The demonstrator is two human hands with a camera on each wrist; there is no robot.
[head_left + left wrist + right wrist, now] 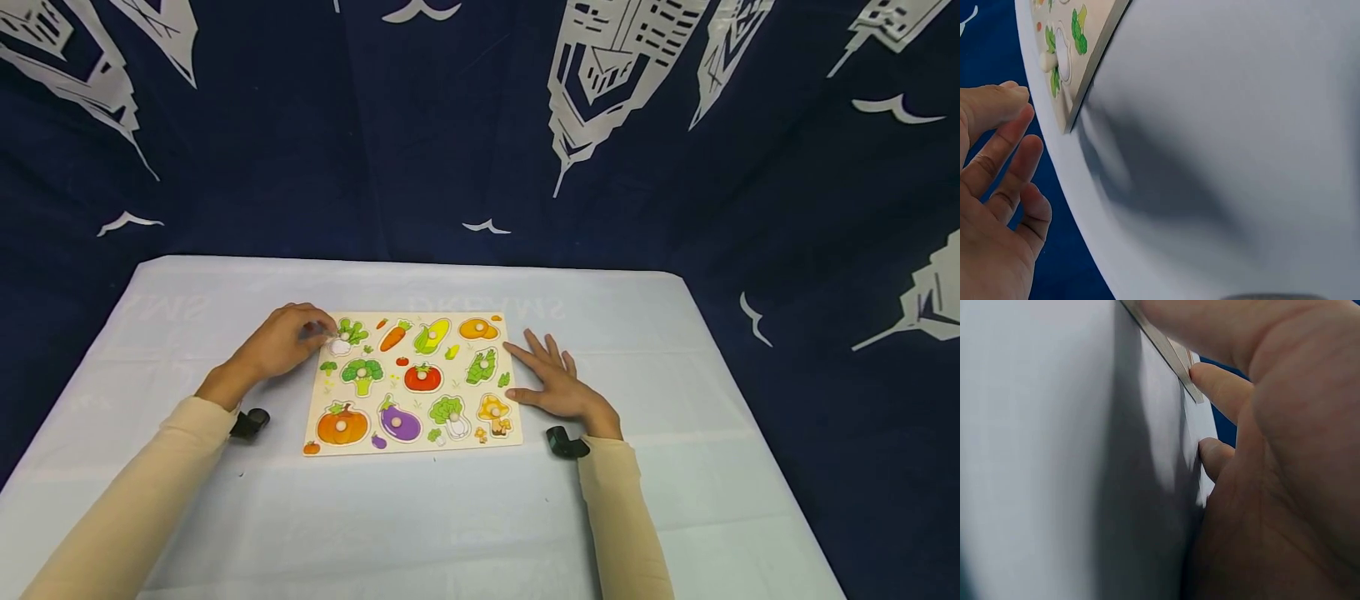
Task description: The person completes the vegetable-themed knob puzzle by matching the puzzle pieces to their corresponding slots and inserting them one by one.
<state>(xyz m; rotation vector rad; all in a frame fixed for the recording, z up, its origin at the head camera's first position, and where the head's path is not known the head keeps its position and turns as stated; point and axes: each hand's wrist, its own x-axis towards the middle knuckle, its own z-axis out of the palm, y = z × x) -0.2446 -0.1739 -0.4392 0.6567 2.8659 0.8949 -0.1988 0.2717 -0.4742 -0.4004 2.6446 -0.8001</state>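
A wooden vegetable puzzle board (382, 383) lies flat on the table, its knobbed pieces sitting in their places. My left hand (288, 340) hovers by the far left corner, close to the turnip piece (341, 345). In the left wrist view, the fingers (1013, 150) are loosely bent with nothing between them, apart from the turnip's white knob (1049, 60). At the board's right side, my right hand (558, 383) spreads its fingers, thumb and index finger touching the edge near the mushroom piece (493, 408). The right wrist view shows the board's edge beside that thumb.
A white cloth covers the table (480, 525). Behind it hangs a dark blue curtain (450, 150) with white building prints. Black straps or mounts sit at both wrists, such as the left one (250, 422).
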